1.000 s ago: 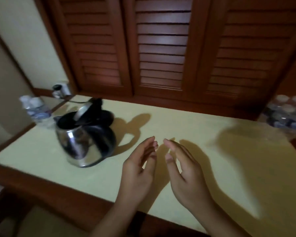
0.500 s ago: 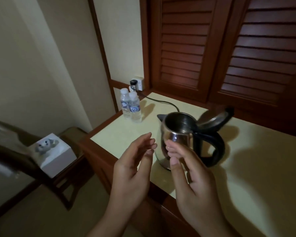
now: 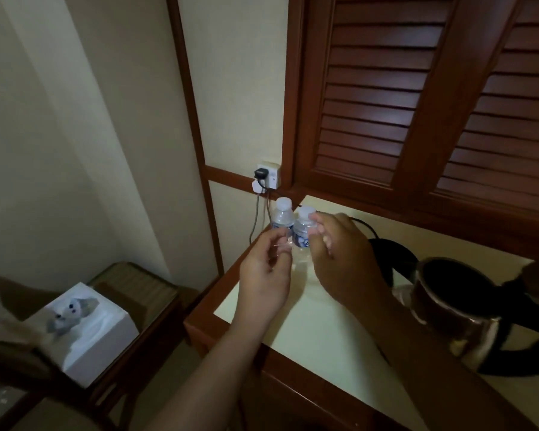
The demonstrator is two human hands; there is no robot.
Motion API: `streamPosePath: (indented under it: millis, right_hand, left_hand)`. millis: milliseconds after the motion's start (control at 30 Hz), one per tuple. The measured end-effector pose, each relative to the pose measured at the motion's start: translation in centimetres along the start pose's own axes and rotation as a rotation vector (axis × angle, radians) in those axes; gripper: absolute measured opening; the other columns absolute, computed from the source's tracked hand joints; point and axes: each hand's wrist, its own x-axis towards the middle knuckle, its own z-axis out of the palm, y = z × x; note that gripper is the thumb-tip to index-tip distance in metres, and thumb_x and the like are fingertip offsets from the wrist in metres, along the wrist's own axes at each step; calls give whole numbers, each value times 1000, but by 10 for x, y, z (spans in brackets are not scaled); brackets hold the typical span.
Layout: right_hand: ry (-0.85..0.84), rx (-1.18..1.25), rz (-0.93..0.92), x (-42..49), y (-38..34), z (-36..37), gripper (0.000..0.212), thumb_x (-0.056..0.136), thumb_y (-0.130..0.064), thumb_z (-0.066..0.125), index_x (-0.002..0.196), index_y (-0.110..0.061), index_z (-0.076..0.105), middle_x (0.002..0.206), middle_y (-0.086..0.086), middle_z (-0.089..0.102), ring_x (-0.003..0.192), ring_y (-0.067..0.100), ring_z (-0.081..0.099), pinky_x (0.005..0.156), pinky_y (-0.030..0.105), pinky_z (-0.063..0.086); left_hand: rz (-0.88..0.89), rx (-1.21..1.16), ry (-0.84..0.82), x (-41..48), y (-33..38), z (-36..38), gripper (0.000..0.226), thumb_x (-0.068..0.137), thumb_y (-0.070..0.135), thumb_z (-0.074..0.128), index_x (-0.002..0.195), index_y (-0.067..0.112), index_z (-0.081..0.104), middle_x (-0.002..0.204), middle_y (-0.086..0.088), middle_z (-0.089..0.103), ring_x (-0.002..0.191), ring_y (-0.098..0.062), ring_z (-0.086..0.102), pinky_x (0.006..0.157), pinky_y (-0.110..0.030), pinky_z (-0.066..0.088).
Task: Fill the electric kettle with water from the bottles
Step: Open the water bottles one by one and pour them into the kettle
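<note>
Nothing poured yet: capped water bottles (image 3: 302, 233) unopened, kettle (image 3: 458, 309) lid up, both hands' fingers (image 3: 319, 234) apart, reaching.

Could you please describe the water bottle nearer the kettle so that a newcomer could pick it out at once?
Start at the wall socket beside the louvred wooden doors; just below it, at the table's far corner, two small clear white-capped bottles stand together. The wanted bottle is the one nearer the kettle, between both reaching hands, partly hidden by the right hand.
</note>
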Motion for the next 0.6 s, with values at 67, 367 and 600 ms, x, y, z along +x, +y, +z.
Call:
streamPosePath:
  millis: [67,367,600]
  right_hand:
    - [-29,-157,28,26,5,18,46,99,-33,44,137,-10,56,124,15,60,111,30,60,89,33,45]
    - [-195,-511,87,57,12,32,40,99,-48,53,116,-13,56,114,11,63,103,31,61,74,34,44]
    - [-93,-356,-96,28,-29,-21,26,91,-49,63,89,-27,50,80,-9,50,70,9,48,63,25,31]
  left_hand:
    - [-17,2,19,10,-7,-3,27,103,20,62,128,29,66,112,21,69,105,6,63,86,-6,47]
    - [-40,-25,-41,4,-27,-31,27,102,16,64,122,35,65,109,15,69,102,1,66,85,-12,53]
    - [131,79,-264,-12,4,-31,65,82,41,85,134,51,48,122,32,59,114,11,58,86,-9,51]
